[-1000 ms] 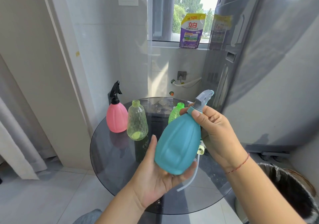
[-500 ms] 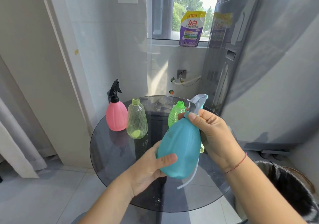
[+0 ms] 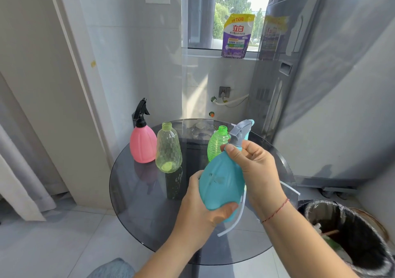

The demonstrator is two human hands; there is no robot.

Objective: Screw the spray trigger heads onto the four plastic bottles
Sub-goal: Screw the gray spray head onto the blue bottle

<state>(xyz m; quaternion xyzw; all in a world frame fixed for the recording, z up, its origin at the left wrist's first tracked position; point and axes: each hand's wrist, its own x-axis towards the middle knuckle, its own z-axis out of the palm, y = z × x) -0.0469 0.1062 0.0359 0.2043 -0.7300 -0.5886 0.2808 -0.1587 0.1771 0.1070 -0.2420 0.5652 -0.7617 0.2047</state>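
Observation:
I hold a teal bottle (image 3: 220, 181) tilted above the round glass table (image 3: 136, 192). My left hand (image 3: 203, 209) cups its base. My right hand (image 3: 254, 166) wraps the neck, just under the grey spray trigger head (image 3: 241, 131) that sits on top. At the table's far left stands a pink bottle (image 3: 142, 145) with a black trigger head (image 3: 141, 112) on it. A clear yellowish bottle (image 3: 168, 149) and a green bottle (image 3: 217, 144) stand open-necked, without heads. Two loose dip tubes (image 3: 233, 222) lie on the glass behind my hands; their heads are hidden.
A grey washing machine (image 3: 333, 85) rises close on the right. A black-lined bin (image 3: 350, 235) stands on the floor at lower right. A detergent pouch (image 3: 236, 36) sits on the window sill. A white wall and door frame close off the left.
The teal bottle has sunk slightly and my left hand has slid from beneath it to grip its lower side. My right hand has turned around the neck under the trigger head.

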